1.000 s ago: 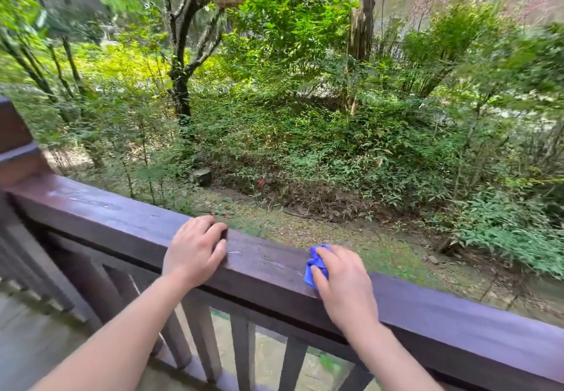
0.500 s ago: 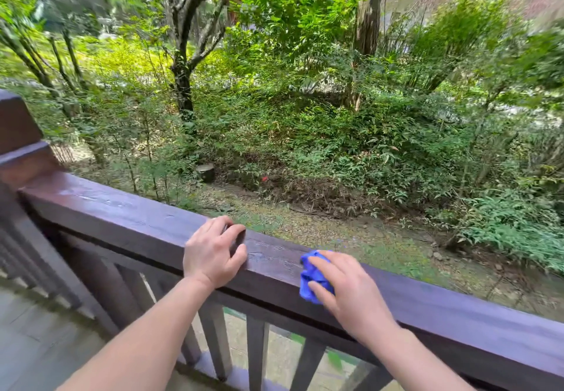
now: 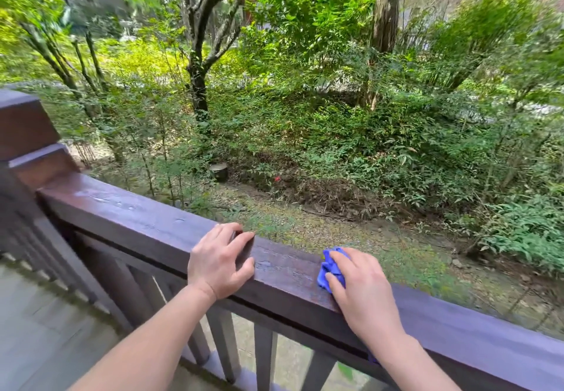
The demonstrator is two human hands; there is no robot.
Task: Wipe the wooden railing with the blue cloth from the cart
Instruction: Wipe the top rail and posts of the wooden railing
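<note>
Dense green shrubs and thin trees [image 3: 198, 79] fill the ground beyond a dark brown wooden railing [image 3: 146, 222], which runs from a square post [image 3: 27, 134] on the far left down toward the lower right corner. Vertical balusters [image 3: 264, 357] stand under the rail, below both wrists, and grey deck boards [image 3: 39, 329] lie on the near side, well under the left forearm.

On top of the rail, the left hand [image 3: 218, 264] rests palm down. Its fingers [image 3: 244, 239] lie close together and curl over the far edge of the rail, while the thumb sits a little apart on the top face, pointing toward the other hand. It holds nothing besides the wood.

Just to the right, with a bare stretch of damp-looking rail between the two thumbs, the right hand [image 3: 363, 290] presses down on the blue cloth [image 3: 329, 268]. The cloth is bunched up beneath the fingertips and palm, with most of it poking out on the side nearest the left hand, touching the top face of the rail. The right fingers are slightly spread and bent over the bundle, pinning it against the wood; how much cloth lies under the palm cannot be told. A small scrap of blue also shows below the right wrist at the rail's near edge.
</note>
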